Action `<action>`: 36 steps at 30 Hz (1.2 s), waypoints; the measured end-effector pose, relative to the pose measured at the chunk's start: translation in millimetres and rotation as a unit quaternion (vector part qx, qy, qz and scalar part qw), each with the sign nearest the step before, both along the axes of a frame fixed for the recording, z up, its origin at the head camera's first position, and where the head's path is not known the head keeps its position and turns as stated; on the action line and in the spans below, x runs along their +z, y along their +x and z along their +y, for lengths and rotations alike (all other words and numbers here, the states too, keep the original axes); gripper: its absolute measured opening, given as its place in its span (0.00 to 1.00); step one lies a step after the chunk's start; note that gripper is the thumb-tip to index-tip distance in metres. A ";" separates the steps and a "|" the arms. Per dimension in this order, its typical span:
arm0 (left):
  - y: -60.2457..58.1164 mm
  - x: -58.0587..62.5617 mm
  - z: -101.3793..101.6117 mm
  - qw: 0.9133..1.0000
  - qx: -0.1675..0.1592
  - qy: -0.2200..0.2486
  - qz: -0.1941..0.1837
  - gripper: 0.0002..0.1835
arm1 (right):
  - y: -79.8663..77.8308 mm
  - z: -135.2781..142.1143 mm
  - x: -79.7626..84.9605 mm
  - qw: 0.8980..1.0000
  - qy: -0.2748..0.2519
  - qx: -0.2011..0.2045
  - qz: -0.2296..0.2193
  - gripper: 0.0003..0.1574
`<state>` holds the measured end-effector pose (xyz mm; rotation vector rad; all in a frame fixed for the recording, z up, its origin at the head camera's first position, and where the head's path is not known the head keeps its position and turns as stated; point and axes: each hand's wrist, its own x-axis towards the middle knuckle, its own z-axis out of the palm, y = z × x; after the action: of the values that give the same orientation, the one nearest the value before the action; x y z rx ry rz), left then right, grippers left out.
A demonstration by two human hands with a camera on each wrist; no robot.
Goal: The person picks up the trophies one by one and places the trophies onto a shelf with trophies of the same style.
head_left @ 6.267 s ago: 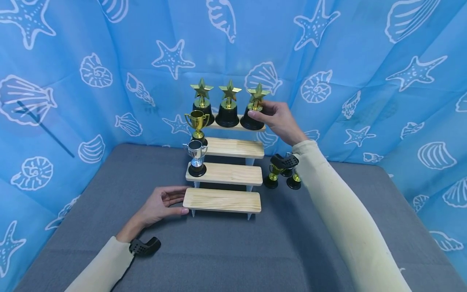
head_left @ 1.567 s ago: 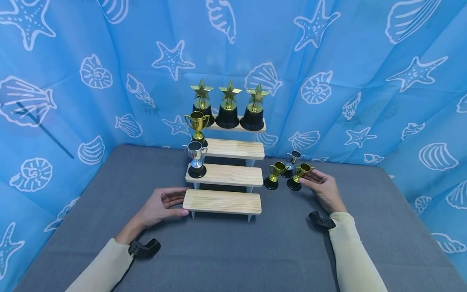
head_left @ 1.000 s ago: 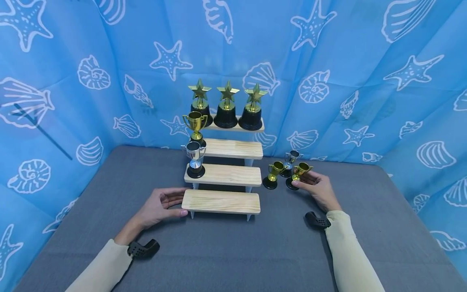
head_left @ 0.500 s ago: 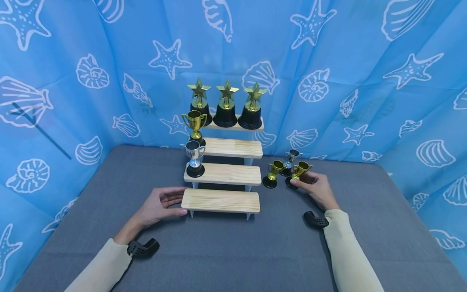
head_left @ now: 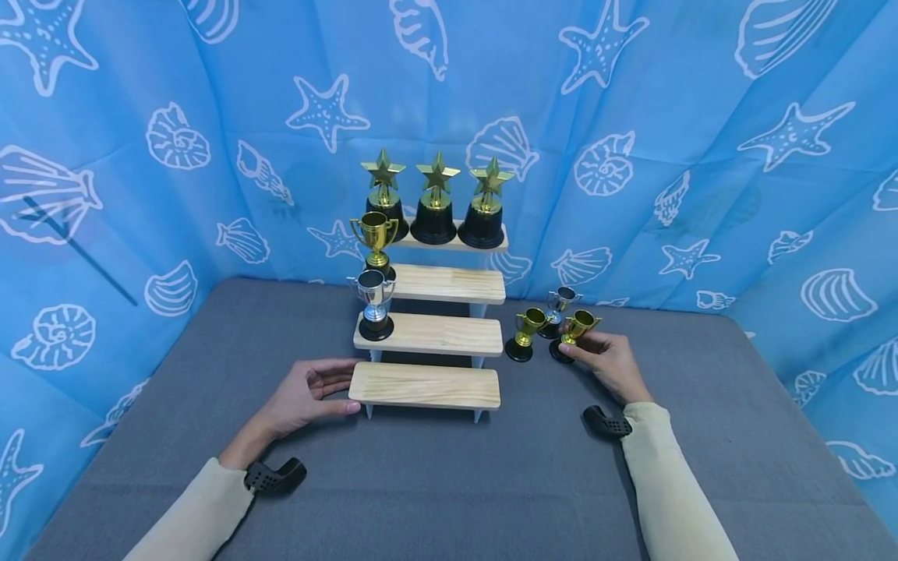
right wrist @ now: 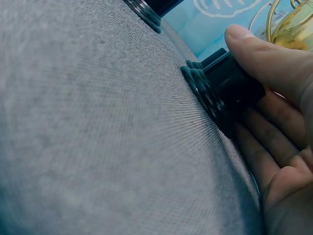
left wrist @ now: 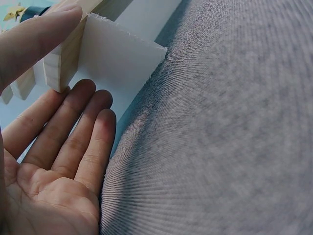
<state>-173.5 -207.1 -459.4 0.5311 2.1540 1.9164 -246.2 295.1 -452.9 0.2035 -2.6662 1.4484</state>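
Remotely, I view a four-tier stand of pale, grained wooden boards with rounded corners, set on smooth white legs. The left hand has its fingers nearly straight, thumb well apart from them; it grasps nothing and touches the left end of the lowest board. The right hand pinches a gold cup between thumb and fingers, low, at the glossy, round black base. I locate this cup on the table, right of the stand; the table covering is grey, finely ribbed cloth. A second gold cup and a silver cup stand just beside it. On the top tier, three star trophies carry faceted gold stars above bell-shaped black bases. Left-end positions below hold a gold two-handled trophy, then a silver two-handled trophy.
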 end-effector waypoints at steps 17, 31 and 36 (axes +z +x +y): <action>-0.8 -1.2 -0.3 1.000 -0.002 -0.002 0.001 0.37 | 3.4 0.7 5.3 1.000 -0.003 -0.018 -0.014 0.29; -1.0 -2.1 -0.5 1.000 -0.002 -0.005 0.010 0.36 | 3.0 1.4 14.2 1.000 0.001 -0.021 -0.015 0.29; -0.8 -1.8 -1.1 1.000 -0.003 -0.003 0.006 0.37 | 5.0 -0.9 23.9 1.000 0.004 -0.028 0.004 0.28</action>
<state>-174.3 -208.2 -461.2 0.5477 2.1620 1.9078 -241.3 294.2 -429.0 0.1346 -2.6503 1.4175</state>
